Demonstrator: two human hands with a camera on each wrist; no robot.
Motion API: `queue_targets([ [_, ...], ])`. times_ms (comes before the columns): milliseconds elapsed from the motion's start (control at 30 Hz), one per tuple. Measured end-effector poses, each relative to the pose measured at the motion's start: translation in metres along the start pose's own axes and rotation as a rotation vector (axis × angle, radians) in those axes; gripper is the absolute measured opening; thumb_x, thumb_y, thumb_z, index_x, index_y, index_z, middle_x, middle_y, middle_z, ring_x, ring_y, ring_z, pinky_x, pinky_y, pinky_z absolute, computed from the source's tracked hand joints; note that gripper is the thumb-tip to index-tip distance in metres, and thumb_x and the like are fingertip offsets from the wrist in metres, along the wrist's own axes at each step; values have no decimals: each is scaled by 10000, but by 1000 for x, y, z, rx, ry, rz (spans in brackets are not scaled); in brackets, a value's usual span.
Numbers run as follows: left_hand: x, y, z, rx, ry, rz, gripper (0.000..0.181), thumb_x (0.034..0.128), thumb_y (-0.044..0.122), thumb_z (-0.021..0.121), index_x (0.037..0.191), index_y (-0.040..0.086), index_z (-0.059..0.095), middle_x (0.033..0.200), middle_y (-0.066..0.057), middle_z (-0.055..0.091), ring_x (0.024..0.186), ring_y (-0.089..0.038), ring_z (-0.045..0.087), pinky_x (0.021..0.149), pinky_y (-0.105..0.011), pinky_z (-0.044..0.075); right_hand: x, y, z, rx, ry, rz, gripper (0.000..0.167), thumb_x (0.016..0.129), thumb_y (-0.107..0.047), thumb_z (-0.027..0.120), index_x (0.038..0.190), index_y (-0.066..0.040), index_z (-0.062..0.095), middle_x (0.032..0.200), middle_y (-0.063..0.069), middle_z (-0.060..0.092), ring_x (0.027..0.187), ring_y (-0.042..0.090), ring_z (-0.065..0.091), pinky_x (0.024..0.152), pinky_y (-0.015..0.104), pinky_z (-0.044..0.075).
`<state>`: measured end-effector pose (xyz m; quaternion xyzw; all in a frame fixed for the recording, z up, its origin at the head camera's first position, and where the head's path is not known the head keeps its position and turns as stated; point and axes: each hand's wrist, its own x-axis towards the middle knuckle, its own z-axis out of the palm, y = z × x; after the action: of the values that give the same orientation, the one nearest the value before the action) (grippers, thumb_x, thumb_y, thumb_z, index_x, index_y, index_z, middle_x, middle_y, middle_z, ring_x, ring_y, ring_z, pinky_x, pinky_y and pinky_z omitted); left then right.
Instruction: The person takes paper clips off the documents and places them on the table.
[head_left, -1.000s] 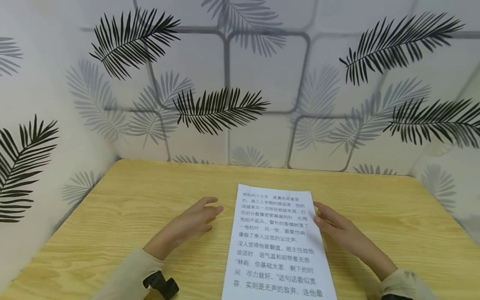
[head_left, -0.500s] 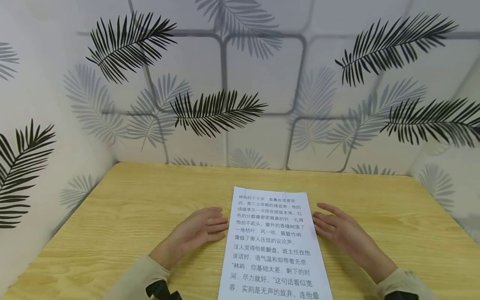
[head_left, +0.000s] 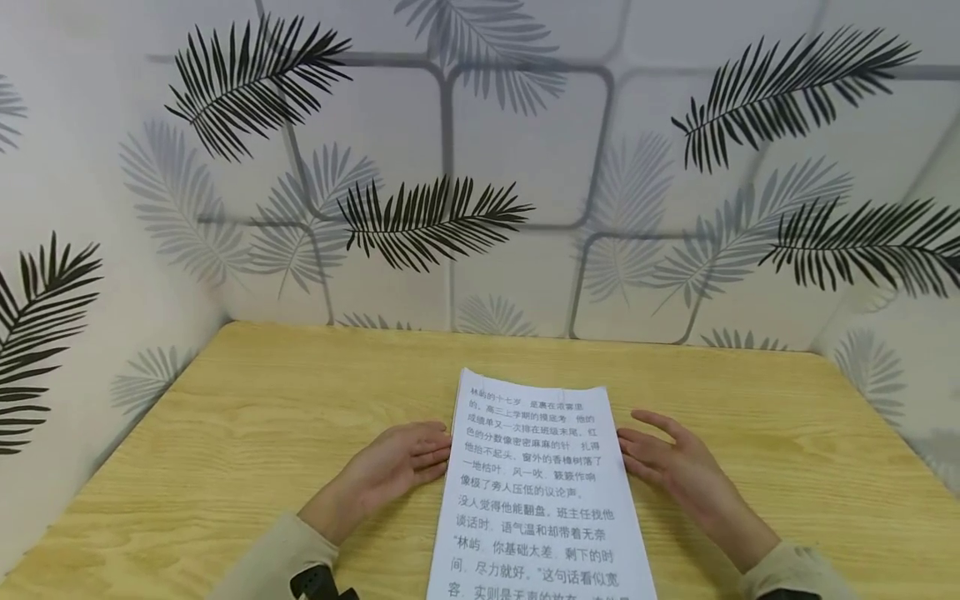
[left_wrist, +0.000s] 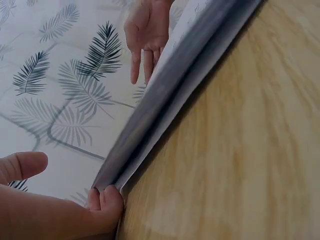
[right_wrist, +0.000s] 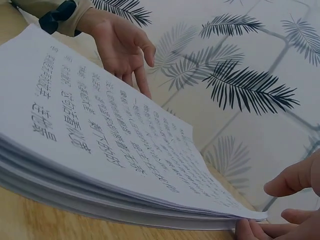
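A stack of white printed sheets (head_left: 536,492) lies on the table, its lines of text facing up. My left hand (head_left: 378,475) is at the stack's left side, fingertips touching the edge and thumb held away. On the opposite side, my right hand (head_left: 678,471) has its fingertips against the right edge, also with the thumb apart. From the right wrist view, the stack (right_wrist: 115,145) shows several layers, bowed up off the table along its near side. A gap between layers appears along the paper edge (left_wrist: 165,95) in the left wrist view.
The wood-grain table (head_left: 262,400) runs back to a pale wall (head_left: 510,275) with a leaf pattern. Another wall (head_left: 67,183) borders the table on the left. Dark bands (head_left: 321,582) sit on both wrists, over light sleeves.
My left hand has moved right, from apart to touching the stack's edge. Both hands have straightened their fingers along the sides. The stack appears slightly farther left in view.
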<state>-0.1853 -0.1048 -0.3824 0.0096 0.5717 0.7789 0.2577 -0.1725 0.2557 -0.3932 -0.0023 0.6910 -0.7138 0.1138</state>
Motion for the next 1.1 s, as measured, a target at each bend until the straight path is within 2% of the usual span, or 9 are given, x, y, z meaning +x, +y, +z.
queue_targets([
  [167,2,0,-2,149,-52,68,514,972,17,456,1406,-191,276,1466,-318,326,1344,-339,379,1141,-420,305,1,1,6,0,30,-19,652,947,-21,574,1470,87,200,1440,368,326,1109,106,601,968,288,496],
  [233,2,-1,-2,188,-46,89,507,963,1,464,1399,-192,294,1465,-315,334,1352,-340,369,1143,-424,302,2,1,7,-18,52,-14,618,948,-37,585,1442,123,249,1416,353,379,1085,92,609,958,270,501],
  [433,1,-4,2,291,-18,128,514,931,22,521,1389,-152,367,1416,-278,424,1283,-288,430,1135,-428,312,2,2,11,-221,180,67,500,895,-169,703,1270,122,545,1232,185,615,972,62,623,847,178,516],
  [533,1,-5,5,265,-43,110,532,937,19,534,1412,-121,341,1369,-268,473,1191,-258,524,1064,-386,414,1,3,11,-276,206,89,470,875,-177,727,1220,112,593,1167,159,648,921,94,644,797,183,531],
  [600,2,-6,6,219,-56,86,556,938,-1,533,1434,-95,299,1334,-277,505,1118,-248,584,991,-361,481,1,3,11,-308,215,72,452,864,-163,736,1204,107,608,1151,163,656,919,92,632,786,180,533],
  [733,5,-12,8,137,-22,49,622,936,-38,534,1463,-67,205,1268,-286,556,1018,-260,643,895,-361,544,0,2,14,-398,234,32,414,862,-179,742,1183,64,643,1168,140,663,1023,112,586,851,184,491],
  [833,9,-16,9,115,-30,24,553,953,-20,530,1438,-93,275,1223,-264,595,991,-270,660,883,-381,555,-1,0,16,-434,241,11,386,877,-196,725,1172,44,655,1229,146,639,1169,212,536,969,273,425],
  [933,14,-17,11,124,-91,23,435,975,13,512,1374,-117,398,1167,-244,639,972,-273,677,874,-398,560,-1,-4,18,-443,239,4,380,897,-211,702,1181,35,649,1279,155,609,1240,255,490,1014,338,390],
  [1100,21,-13,16,156,-127,60,393,979,7,506,1338,-134,435,1167,-257,640,983,-288,681,866,-398,563,-4,-10,16,-383,224,8,394,919,-189,671,1216,63,611,1244,175,605,1005,159,616,868,235,522],
])
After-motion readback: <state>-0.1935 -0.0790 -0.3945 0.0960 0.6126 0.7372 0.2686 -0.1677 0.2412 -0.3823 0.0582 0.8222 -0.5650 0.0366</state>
